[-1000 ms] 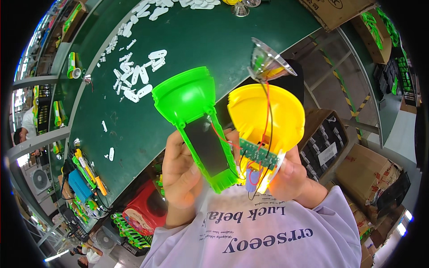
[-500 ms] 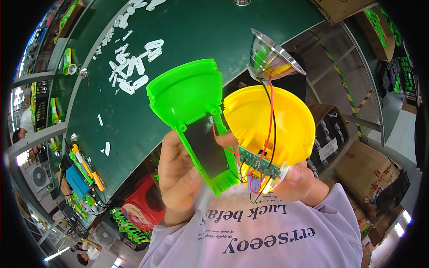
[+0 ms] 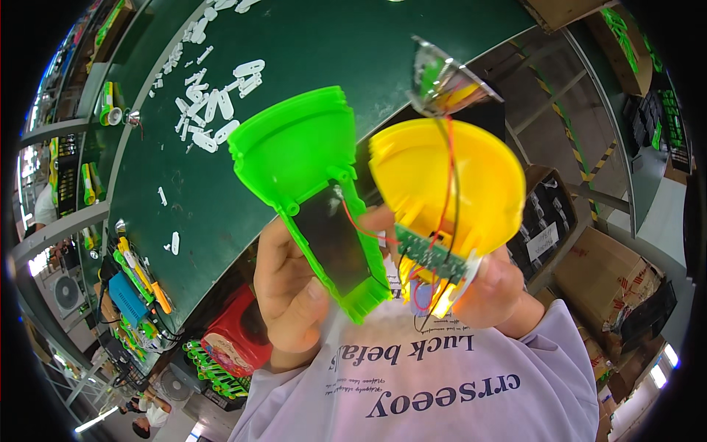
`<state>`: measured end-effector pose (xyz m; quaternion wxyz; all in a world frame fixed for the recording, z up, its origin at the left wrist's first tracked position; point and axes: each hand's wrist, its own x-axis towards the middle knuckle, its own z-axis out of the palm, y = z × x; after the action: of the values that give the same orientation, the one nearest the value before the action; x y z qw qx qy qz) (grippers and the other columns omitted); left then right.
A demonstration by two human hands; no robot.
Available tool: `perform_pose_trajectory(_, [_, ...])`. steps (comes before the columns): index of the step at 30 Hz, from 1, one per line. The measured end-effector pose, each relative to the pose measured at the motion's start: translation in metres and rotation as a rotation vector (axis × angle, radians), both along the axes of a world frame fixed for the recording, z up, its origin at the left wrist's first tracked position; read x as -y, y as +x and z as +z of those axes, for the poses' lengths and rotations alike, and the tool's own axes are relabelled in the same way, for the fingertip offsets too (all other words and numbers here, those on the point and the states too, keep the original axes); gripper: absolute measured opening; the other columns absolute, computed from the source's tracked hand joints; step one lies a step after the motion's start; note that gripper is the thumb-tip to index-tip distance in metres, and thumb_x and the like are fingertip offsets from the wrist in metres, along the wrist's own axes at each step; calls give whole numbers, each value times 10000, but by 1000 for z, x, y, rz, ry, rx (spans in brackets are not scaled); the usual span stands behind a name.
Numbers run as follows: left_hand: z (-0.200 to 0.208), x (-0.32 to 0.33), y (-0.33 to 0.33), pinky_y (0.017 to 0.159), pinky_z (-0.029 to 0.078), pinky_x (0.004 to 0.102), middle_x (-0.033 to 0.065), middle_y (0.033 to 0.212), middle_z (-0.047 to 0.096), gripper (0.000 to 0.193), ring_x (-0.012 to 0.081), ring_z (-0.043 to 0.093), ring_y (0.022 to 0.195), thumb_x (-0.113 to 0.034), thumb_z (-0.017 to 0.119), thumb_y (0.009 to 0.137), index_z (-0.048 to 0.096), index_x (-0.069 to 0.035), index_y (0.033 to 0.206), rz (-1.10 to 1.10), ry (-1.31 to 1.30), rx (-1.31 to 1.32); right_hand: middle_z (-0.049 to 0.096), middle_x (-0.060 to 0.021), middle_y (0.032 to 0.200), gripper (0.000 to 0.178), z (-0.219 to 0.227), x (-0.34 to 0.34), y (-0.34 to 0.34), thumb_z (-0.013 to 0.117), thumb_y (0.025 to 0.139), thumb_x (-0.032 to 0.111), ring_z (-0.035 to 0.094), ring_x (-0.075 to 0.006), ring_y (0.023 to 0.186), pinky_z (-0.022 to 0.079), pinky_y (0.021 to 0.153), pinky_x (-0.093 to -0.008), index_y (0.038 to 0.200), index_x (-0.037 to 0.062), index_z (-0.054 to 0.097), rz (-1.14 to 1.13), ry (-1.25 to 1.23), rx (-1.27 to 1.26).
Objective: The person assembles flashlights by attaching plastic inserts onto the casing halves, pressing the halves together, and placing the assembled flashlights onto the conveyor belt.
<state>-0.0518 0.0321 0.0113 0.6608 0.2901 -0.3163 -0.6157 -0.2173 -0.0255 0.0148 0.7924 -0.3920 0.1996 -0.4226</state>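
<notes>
Green tabletop [image 3: 317, 51], lime half-shell [image 3: 298, 166], long axis slanting, flared end upper-left

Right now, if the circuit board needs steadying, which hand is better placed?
Probably the right hand: it holds the yellow shell, close beside one end of the circuit board. The left hand is busy holding the green shell.

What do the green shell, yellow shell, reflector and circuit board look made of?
Green shell: likely plastic, smooth, slight sheen; moulded posts inside.
Yellow shell: likely plastic too, smooth; even colour, thin wall.
Reflector: mirror-bright, mirroring green and yellow; metal or metallized plastic, can't tell.
Circuit board: probably resin laminate; flat green face with small parts and wires.
</notes>
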Motion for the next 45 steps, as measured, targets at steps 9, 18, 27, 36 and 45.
perform_pose_trajectory(9, [11, -10, 3, 975, 479, 388, 277, 1304, 515, 766, 308, 567, 1186, -249, 695, 825, 295, 99, 1377, 68, 272, 187, 540, -111, 761, 864, 9, 1, 12, 430, 793, 745, 484, -163, 634, 374, 584, -291, 1038, -74, 548, -278, 341, 55])
perform_pose_trajectory(18, [11, -13, 10, 671, 617, 461, 324, 1271, 513, 870, 366, 690, 876, -339, 736, 818, 200, -95, 1459, -22, 398, 109, 527, -82, 731, 878, 5, 4, 13, 397, 792, 755, 472, -156, 625, 357, 590, -286, 1048, -75, 529, -257, 452, 110])
perform_pose_trajectory(27, [10, -9, 7, 1023, 442, 425, 290, 1369, 460, 713, 329, 553, 1205, -210, 580, 869, 255, 115, 1414, -111, 345, -12, 541, -94, 771, 810, 1, 4, 8, 447, 818, 700, 490, -171, 693, 383, 606, -288, 1141, -38, 534, -211, 491, 213])
perform_pose_trajectory(36, [14, -22, -1, 814, 575, 508, 297, 1252, 536, 874, 404, 656, 971, -230, 782, 756, 269, -96, 1450, 54, 410, 80, 545, -140, 947, 743, -17, 1, -6, 439, 840, 652, 525, -183, 805, 433, 692, -292, 1129, -28, 511, -71, 352, 317])
perform_pose_trajectory(45, [11, -23, -2, 784, 583, 508, 293, 1222, 551, 914, 401, 659, 951, -268, 793, 688, 298, -40, 1422, 97, 458, 140, 552, -136, 953, 761, -12, 2, -5, 451, 808, 677, 532, -187, 817, 424, 724, -301, 1055, -41, 512, -73, 367, 191])
